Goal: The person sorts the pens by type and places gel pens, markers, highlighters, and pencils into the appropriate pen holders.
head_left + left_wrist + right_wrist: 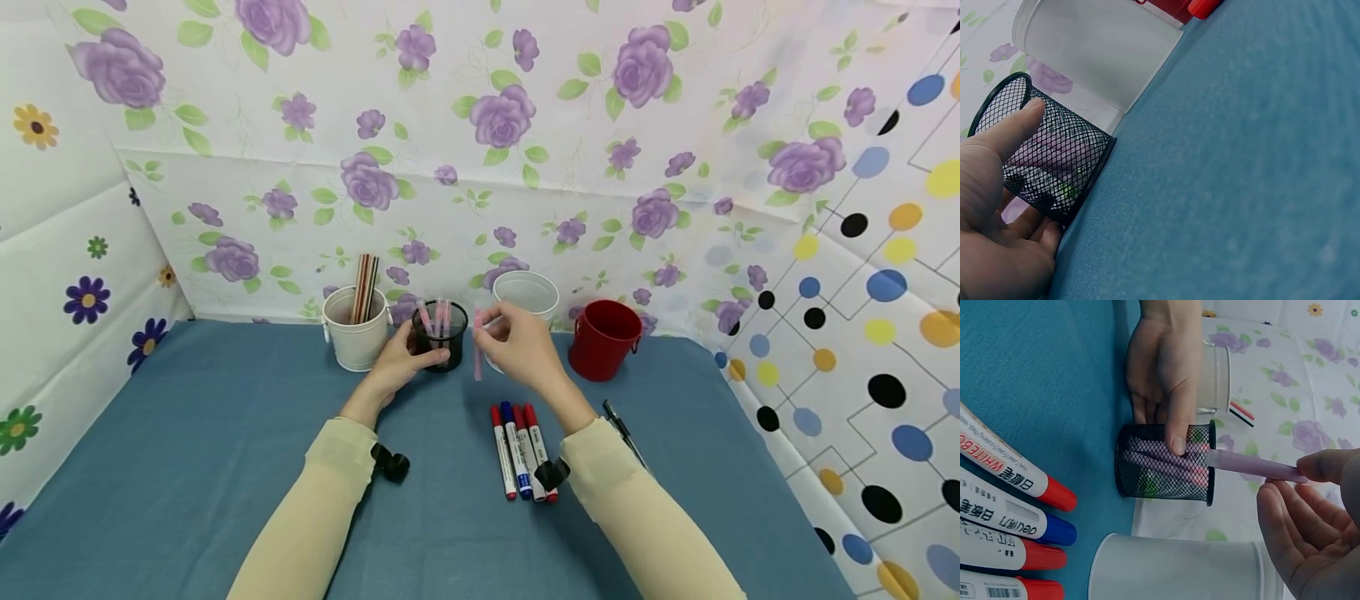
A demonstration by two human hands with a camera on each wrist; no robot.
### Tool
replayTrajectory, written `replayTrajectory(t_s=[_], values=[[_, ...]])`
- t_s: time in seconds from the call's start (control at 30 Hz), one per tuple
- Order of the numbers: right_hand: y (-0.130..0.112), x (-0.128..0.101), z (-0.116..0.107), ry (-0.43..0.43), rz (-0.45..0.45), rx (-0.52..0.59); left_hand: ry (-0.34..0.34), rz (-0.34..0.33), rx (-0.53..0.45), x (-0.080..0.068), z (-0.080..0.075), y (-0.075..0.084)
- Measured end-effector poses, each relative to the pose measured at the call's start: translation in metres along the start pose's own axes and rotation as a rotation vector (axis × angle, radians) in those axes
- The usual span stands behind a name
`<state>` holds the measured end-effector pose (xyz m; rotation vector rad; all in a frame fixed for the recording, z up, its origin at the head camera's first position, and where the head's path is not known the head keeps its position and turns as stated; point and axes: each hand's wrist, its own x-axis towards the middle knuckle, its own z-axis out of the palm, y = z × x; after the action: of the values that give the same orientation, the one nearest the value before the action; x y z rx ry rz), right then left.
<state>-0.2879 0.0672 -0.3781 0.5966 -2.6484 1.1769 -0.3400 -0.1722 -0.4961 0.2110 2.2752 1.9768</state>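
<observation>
My left hand (395, 360) grips a black mesh pen holder (456, 352) standing on the cloth. The thumb lies across its near side, and the other fingers go round near its base in the left wrist view. Several pink translucent sticks (444, 317) lean inside the holder. Just right of it, my right hand (522, 343) pinches another pink translucent stick (1254, 467) between thumb and fingers. In the right wrist view, that stick's far end overlaps the mesh holder's rim.
A white bucket (352, 343) with striped sticks (365, 287) stands left. Behind my right hand is another white bucket (542, 310), with a red bucket (600, 350) to its right. Several whiteboard markers (504, 454) lie in front, and dark pens (624, 432) lie beside the right forearm.
</observation>
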Motion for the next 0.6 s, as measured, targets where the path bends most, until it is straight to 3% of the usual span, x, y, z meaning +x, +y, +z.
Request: replayTrajectory(t_s=[0.6], values=[[-0.006, 0.022, 0.005, 0.110, -0.045, -0.037, 0.002, -0.008, -0.005, -0.001, 0.001, 0.002]])
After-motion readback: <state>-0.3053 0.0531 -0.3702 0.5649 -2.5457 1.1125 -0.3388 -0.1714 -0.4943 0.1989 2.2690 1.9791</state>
